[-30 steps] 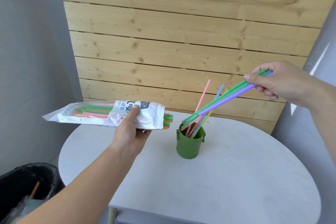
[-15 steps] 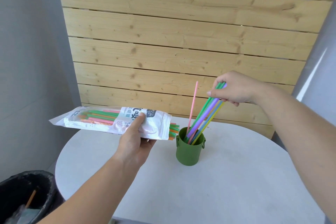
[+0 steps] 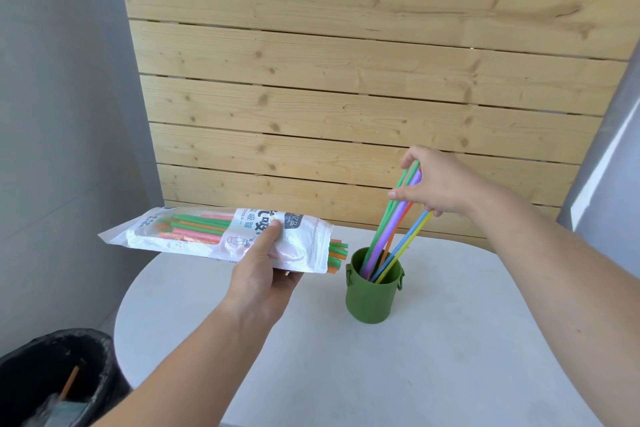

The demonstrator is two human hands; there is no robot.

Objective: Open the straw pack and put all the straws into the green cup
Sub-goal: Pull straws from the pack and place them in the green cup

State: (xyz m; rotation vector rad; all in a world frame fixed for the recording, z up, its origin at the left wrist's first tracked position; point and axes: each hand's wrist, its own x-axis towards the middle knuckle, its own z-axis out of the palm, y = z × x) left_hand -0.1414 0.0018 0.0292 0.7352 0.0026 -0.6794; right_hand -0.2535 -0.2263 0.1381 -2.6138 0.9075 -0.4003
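The pack (image 3: 207, 232) is being gripped in the left hand (image 3: 263, 277), fingers curled round it, over the table's (image 3: 450, 357) far left edge, straw ends poking from its open end. Several straws (image 3: 385, 236) are being pinched at their tops by the right hand (image 3: 440, 184), lower ends standing in the cup (image 3: 370, 298) near the far edge.

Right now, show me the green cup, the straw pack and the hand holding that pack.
green cup (image 3: 372, 302), head view, outer wall.
straw pack (image 3: 207, 232), head view, clear window.
left hand (image 3: 259, 274), head view, back of hand.
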